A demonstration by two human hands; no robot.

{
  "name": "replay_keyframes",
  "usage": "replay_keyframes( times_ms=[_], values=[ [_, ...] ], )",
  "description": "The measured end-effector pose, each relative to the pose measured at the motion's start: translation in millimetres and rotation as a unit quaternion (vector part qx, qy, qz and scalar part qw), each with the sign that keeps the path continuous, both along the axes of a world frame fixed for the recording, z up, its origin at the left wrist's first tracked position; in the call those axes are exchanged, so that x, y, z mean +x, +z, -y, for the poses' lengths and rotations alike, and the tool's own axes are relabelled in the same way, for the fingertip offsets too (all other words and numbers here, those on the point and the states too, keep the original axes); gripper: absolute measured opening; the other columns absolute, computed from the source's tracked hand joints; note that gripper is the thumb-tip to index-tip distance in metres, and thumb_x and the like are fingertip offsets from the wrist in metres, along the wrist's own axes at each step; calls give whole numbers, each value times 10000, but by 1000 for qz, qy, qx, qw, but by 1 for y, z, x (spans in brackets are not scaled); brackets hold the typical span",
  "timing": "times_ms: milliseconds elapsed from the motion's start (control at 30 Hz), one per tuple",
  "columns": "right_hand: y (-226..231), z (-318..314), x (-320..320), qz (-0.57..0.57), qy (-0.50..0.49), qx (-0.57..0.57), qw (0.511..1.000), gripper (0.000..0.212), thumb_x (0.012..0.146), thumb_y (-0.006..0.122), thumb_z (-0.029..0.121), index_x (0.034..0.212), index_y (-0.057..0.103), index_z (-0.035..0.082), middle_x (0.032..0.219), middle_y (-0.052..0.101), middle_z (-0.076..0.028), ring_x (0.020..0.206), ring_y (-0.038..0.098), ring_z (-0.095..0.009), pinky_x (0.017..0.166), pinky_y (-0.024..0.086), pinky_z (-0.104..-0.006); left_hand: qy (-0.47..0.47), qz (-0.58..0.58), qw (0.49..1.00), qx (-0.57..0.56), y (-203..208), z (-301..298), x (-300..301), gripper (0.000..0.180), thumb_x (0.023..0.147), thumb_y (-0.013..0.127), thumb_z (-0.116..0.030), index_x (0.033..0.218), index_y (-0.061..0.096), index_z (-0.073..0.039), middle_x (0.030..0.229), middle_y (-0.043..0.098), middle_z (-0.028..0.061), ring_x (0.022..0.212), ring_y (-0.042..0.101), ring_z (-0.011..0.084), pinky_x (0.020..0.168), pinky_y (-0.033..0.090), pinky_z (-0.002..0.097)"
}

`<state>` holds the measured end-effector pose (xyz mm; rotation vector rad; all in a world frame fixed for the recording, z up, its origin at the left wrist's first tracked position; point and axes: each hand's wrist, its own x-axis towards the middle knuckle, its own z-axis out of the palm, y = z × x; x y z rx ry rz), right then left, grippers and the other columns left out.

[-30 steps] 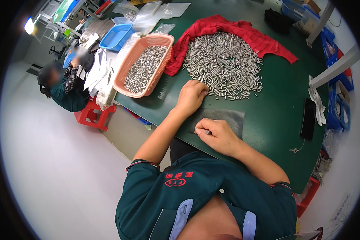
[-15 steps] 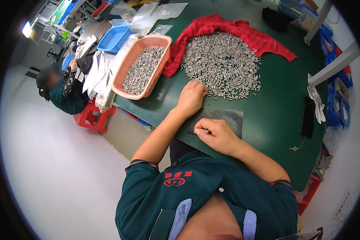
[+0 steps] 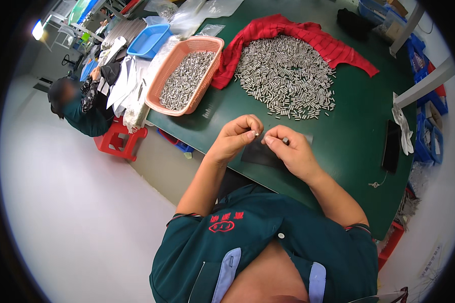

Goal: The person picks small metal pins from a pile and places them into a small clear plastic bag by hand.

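Observation:
My left hand (image 3: 237,137) is closed, thumb against fingers, on a small shiny metal cylinder (image 3: 257,133). Close beside it, my right hand (image 3: 294,152) curls around a small dark grey tool whose blunt end (image 3: 285,141) sticks out between the fingers; its kind is unclear. A narrow gap separates the two hands. Beneath them lies a dark, flat rectangular sheet (image 3: 262,154) on the green table (image 3: 349,131). Just beyond the hands spreads a large pile of short metal cylinders (image 3: 288,76), partly ringed by a red striped cloth (image 3: 346,54).
A pink plastic basket (image 3: 151,96) holding many metal pieces stands left of the pile, near a blue tray (image 3: 149,41). At the right are a black phone (image 3: 391,146), a white glove (image 3: 401,126) and a table post (image 3: 424,83). Another person (image 3: 78,108) sits at far left.
My left hand has drawn back from the pile's near edge with a cylinder in its fingertips. My right hand has risen off the dark sheet, a little forward and right, keeping the grey tool.

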<state>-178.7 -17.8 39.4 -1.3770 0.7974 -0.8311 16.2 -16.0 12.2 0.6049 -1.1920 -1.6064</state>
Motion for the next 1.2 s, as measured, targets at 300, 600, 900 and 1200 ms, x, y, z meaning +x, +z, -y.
replay_keyframes(
  times_ms=[300, 600, 900, 1200],
  values=[
    [-1, -4, 4, -22, 7, -57, 998, 188, 894, 573, 186, 891, 619, 3, 682, 585, -18, 605, 485, -59, 549, 404, -252, -25, 45, 999, -6, 3, -9, 1, 150, 888, 601, -173, 882, 537, -38, 917, 505, 33, 834, 481, 119, 762, 385, 257],
    [0, -7, 5, -39, -4, -87, 995, 147, 871, 574, 141, 841, 601, 0, 619, 559, -29, 528, 468, -78, 489, 376, -275, -1, 124, 992, -21, 9, -15, 3, 140, 896, 598, -151, 873, 533, -28, 895, 484, 13, 809, 454, 90, 713, 373, 223],
    [-4, -6, 4, -50, -15, -109, 993, 133, 866, 571, 125, 846, 600, -3, 612, 550, -35, 539, 477, -85, 492, 381, -278, 103, 266, 955, -84, 14, -26, 0, 103, 885, 589, -105, 879, 545, -13, 899, 498, 27, 826, 464, 107, 735, 384, 238],
    [-6, 27, -3, 354, -34, 148, 923, 445, 974, 414, 396, 841, 579, 5, 601, 382, 35, 557, 334, -55, 547, 312, -227, 291, 526, 790, -119, -24, -39, -15, 60, 785, 628, -22, 796, 569, -19, 762, 523, 68, 729, 502, 212, 711, 397, 301]
  ],
)
